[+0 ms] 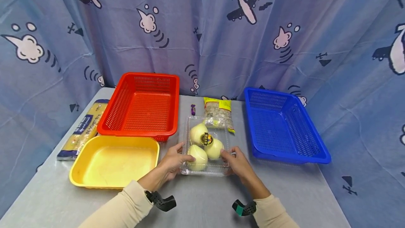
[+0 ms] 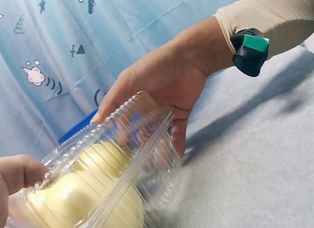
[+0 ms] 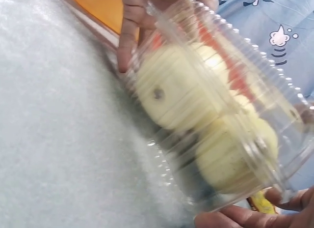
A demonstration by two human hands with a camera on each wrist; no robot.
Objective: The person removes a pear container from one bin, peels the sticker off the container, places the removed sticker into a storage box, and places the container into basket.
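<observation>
A clear plastic clamshell box [image 1: 205,172] holds three pale yellow round fruits [image 1: 198,157] that look like pears. A black and gold sticker [image 1: 207,139] sits on its lid. My left hand [image 1: 172,161] grips the box's left side, thumb over the lid's edge. On the opposite side my right hand [image 1: 239,164] grips it the same way. In the left wrist view the right hand [image 2: 162,71] has its thumb at the top rim and its fingers lower, seen through the plastic. The box [image 3: 171,161] tilts across the right wrist view, its underside just over the table.
A red basket [image 1: 174,108] and a yellow tray [image 1: 74,175] stand on the left, beside a noodle pack [image 1: 83,126]. On the right is a blue basket [image 1: 284,154]. Behind the box lie a yellow-topped food bag [image 1: 221,106] and a small purple wrapped sweet [image 1: 193,109]. A curtain [image 1: 215,45] hangs behind.
</observation>
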